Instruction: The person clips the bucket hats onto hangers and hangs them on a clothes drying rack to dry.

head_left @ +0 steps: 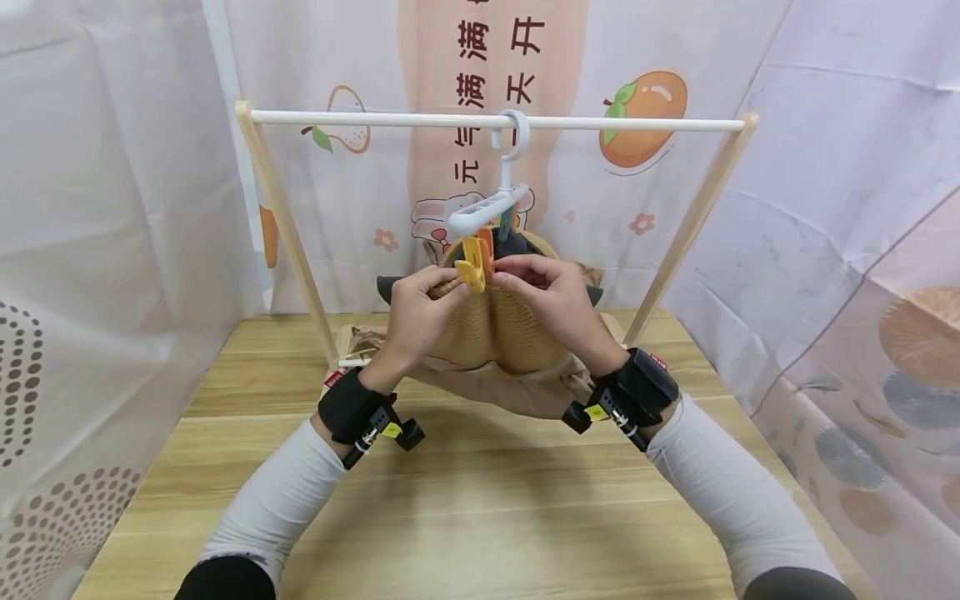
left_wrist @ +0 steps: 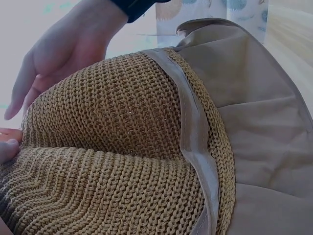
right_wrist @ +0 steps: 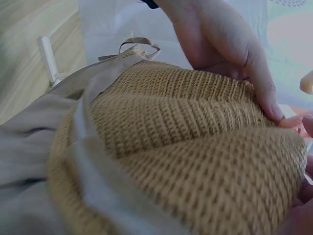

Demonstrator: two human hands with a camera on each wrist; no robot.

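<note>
A tan knitted sun hat [head_left: 517, 333] with a beige fabric brim [head_left: 517, 398] is held up under a small pale hanger [head_left: 487, 210]. My left hand [head_left: 420, 308] pinches the hat's knitted crown beside a yellow clip [head_left: 472, 265]. On the other side, my right hand [head_left: 558, 304] pinches the crown right by an orange clip [head_left: 486, 250]. Behind these, a teal clip [head_left: 507, 223] hangs from the hanger. In the left wrist view, the crown [left_wrist: 112, 112] sags into a deep fold. Both clips' lower ends are partly hidden by fingers and knit.
The hanger hooks over a white rod [head_left: 375, 120] between two wooden legs [head_left: 288, 225] of a rack. It stands on a wood-grain table [head_left: 465, 517]. Patterned curtains [head_left: 120, 167] close in the back and sides.
</note>
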